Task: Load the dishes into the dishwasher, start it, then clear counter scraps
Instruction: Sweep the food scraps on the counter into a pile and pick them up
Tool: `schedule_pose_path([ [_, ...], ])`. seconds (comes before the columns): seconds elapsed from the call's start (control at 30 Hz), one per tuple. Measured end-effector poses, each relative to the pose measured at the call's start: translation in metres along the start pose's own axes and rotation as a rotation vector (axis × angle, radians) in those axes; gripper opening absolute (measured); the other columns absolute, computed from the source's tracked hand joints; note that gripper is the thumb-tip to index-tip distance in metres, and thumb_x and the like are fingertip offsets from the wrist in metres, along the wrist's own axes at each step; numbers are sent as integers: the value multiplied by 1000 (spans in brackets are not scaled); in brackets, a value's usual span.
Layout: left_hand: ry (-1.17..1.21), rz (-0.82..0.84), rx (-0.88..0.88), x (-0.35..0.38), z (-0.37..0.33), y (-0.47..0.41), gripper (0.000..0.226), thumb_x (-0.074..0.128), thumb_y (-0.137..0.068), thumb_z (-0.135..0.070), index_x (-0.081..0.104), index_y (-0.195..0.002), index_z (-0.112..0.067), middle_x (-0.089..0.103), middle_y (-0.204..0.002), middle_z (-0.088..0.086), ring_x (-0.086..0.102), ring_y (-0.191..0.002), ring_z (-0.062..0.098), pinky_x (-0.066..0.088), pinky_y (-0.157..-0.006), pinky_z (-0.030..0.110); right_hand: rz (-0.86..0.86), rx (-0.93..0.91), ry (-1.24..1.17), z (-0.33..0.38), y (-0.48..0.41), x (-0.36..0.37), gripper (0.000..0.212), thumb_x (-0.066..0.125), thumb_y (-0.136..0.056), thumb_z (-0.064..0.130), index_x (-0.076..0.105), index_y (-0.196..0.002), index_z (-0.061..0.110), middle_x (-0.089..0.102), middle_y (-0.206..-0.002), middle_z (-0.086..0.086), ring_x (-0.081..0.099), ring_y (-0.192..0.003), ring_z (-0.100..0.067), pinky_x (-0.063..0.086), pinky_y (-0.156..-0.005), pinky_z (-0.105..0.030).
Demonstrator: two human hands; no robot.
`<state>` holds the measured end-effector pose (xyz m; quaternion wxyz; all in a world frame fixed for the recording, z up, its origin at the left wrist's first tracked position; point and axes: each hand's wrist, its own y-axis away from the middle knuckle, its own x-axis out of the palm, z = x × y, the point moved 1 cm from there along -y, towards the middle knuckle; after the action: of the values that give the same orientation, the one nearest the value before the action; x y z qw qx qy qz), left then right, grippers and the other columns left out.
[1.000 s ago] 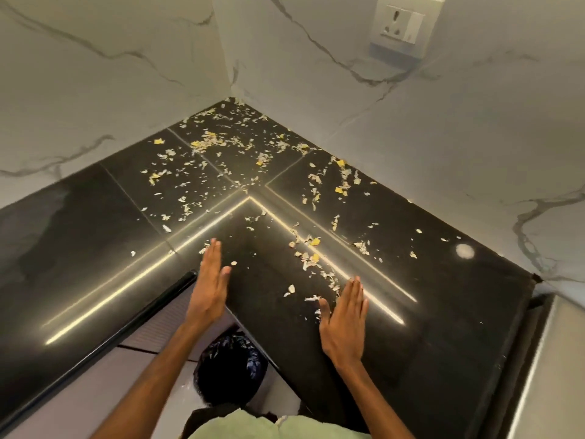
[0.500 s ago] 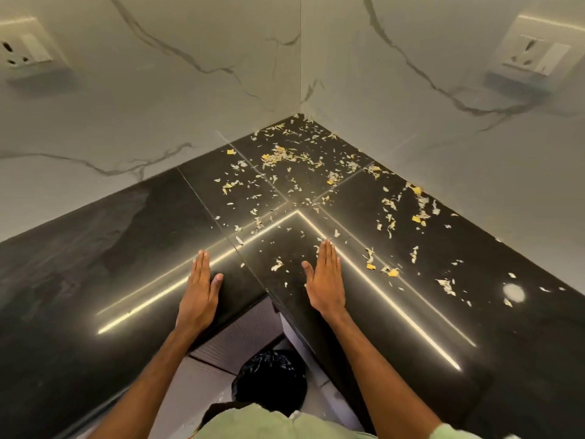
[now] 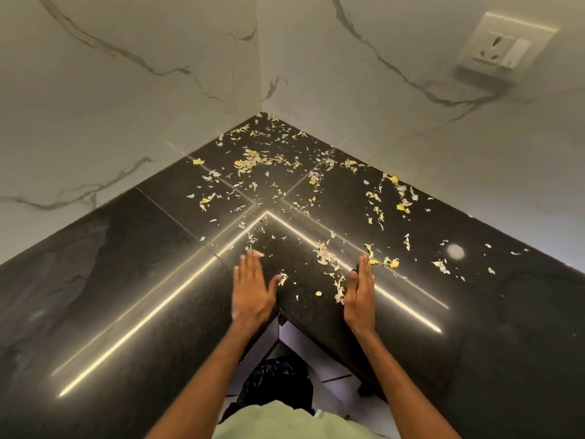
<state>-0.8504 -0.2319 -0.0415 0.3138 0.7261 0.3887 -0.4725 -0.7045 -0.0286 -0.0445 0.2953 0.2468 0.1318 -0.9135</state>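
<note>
on the black counter (image 3: 126,296), scraps (image 3: 253,160) lie scattered toward the corner. left hand (image 3: 251,288) lies flat, right hand (image 3: 359,294) stands edge-on, fingers straight. scraps look light, flaky: sweep together, don't pinch.

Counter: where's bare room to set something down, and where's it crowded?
Bare: the left wing of the counter, between the left wall and the left hand; also the near right part, right of the right hand. Crowded: scraps fill the corner where the walls meet, run along the right wall, and lie between the hands.
</note>
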Motion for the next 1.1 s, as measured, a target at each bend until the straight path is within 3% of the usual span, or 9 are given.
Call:
schedule_pose_path([
  [0.13, 221, 123, 154, 18, -74, -7, 92, -12, -89, -73, -12, -156, -11, -20, -162, 3, -17, -151, 19, -8, -124, 38, -27, 17, 23, 0, -5, 4, 62, 28, -104, 49, 23, -157, 17, 21, -163, 5, 12, -150, -2, 12, -125, -38],
  [0.23, 683, 195, 181, 6, -99, -21, 97, -1, -83, -84, -8, -158, -21, -20, -161, -12, -18, -149, 6, -8, -123, 34, 19, -22, 70, 7, 0, 3, 61, 28, -105, 47, 19, -158, 18, 15, -165, 5, 6, -151, -2, 6, -125, -39],
  [0.4, 1016, -134, -52, -35, -50, -36, 76, 19, -95, -65, 4, -158, -25, -3, -163, -15, -1, -148, -3, 2, -124, 30, 403, -457, 483, 44, 9, 30, 68, 28, -104, 50, 3, -159, 17, -8, -166, 4, -14, -151, -8, -12, -122, -38],
  [0.5, 938, -242, -139, -31, -2, -31, 65, 20, -101, -54, 8, -158, -26, 1, -164, -15, 1, -149, -1, 4, -125, 35, 563, -735, 680, 62, 16, 67, 68, 20, -105, 52, 1, -159, 15, -13, -166, 2, -18, -151, -11, -11, -121, -45],
  [0.6, 840, -281, -186, -20, 23, -13, 64, 21, -101, -53, 10, -159, -25, 1, -165, -15, -2, -149, -5, 3, -125, 38, 658, -781, 717, 67, 15, 89, 61, 20, -106, 45, 13, -158, 14, -3, -166, 4, -12, -152, -10, 0, -121, -49],
  [0.73, 714, -268, -159, -11, 22, 6, 62, 24, -103, -50, 9, -159, -27, 0, -164, -17, -3, -148, -5, 5, -124, 37, 623, -649, 783, 55, -22, 78, 59, 12, -106, 45, 6, -158, 17, -6, -165, 5, -15, -151, -11, -5, -122, -50],
  [0.9, 501, -223, -95, -7, 6, 13, 78, 14, -96, -68, 3, -159, -23, -5, -165, -13, -8, -149, -1, 5, -124, 35, 493, -638, 762, 49, -61, 26, 59, 16, -106, 46, 11, -159, 18, -2, -166, 5, -9, -152, -12, -14, -121, -46],
  [1.0, 337, -138, -70, 5, -19, 14, 89, 6, -91, -75, -1, -158, -17, -9, -164, -5, -10, -151, 9, 3, -125, 38, 339, -416, 621, 28, -71, -22, 59, 12, -107, 49, -1, -158, 23, -12, -165, 8, -17, -151, -10, -18, -120, -44],
  [1.1, 126, -52, -4, 28, -62, 14, 95, 1, -89, -78, -5, -157, -11, -13, -164, 2, -14, -151, 17, -4, -124, 38, 195, -182, 589, -23, -84, -83, 62, 13, -106, 54, 4, -159, 21, -7, -166, 5, -12, -152, -12, -12, -121, -47],
])
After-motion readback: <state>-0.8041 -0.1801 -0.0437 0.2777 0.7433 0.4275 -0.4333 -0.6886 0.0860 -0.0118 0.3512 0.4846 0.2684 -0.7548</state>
